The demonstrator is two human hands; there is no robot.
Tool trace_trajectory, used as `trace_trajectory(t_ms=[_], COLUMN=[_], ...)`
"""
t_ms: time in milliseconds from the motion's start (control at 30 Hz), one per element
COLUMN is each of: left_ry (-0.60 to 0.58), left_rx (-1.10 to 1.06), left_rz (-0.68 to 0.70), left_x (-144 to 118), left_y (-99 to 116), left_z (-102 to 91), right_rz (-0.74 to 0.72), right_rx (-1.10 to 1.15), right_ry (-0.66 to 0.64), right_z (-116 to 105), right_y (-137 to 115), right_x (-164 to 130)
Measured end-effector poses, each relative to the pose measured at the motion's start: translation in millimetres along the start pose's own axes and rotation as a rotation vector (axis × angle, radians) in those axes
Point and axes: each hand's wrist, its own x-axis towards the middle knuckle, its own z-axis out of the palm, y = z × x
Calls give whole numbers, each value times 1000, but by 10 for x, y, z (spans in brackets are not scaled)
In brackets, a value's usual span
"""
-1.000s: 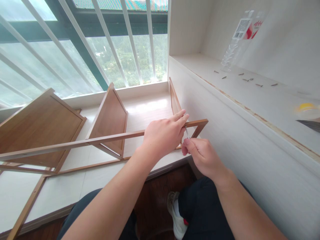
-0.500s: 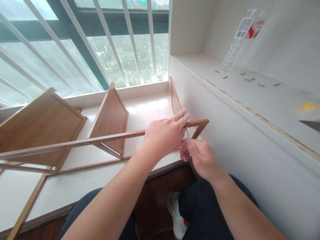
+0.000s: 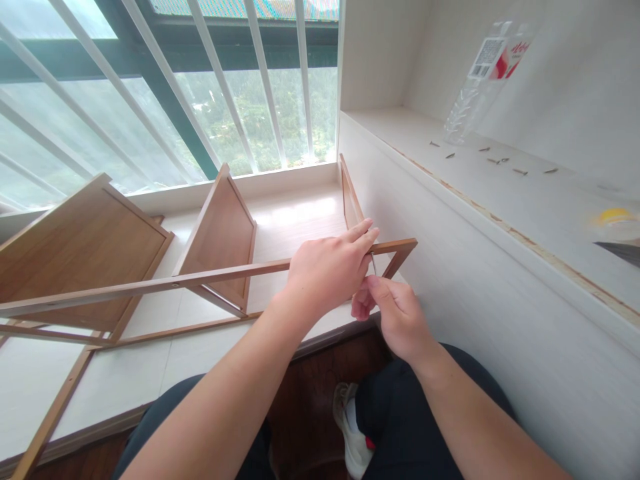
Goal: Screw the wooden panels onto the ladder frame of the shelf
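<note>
My left hand (image 3: 333,267) is wrapped over a long brown wooden rail (image 3: 235,272) near its right end, fingers pointing toward the upright wooden panel (image 3: 351,193) behind. Just below the rail, my right hand (image 3: 395,310) is closed, thumb and fingertips pinching a slim metal tool (image 3: 374,265) that looks like a hex key. Its shaft runs up to the underside of the rail; the tip and the part inside my fingers are hidden. The rail belongs to a wooden frame with a middle panel (image 3: 225,240) and a larger panel (image 3: 85,253) at left.
Several loose screws (image 3: 493,161) lie on the white ledge (image 3: 545,213) at right, beside a clear plastic bottle (image 3: 470,100). A yellow-topped item (image 3: 616,217) sits at the ledge's far right. White window bars (image 3: 260,80) stand behind the frame, and a white side wall rises close to its right end.
My right hand has shifted slightly left and its lower fingers have curled around the metal tool at a new angle. My left hand stays on the rail.
</note>
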Motion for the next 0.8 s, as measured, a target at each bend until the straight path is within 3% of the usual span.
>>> trace_trajectory(t_ms=[233, 433, 567, 800], left_ry=[-4, 10, 7, 31], left_rx=[-4, 3, -14, 5], left_rz=[-5, 2, 5, 26], left_x=[0, -10, -14, -11], left_y=[-6, -8, -9, -13], left_z=[21, 21, 12, 35], right_rz=[-31, -102, -105, -82], right_rx=[12, -112, -162, -202], right_ry=[1, -28, -82, -43], right_z=[15, 14, 12, -75], right_y=[-18, -29, -21, -9], right_x=[14, -26, -34, 14])
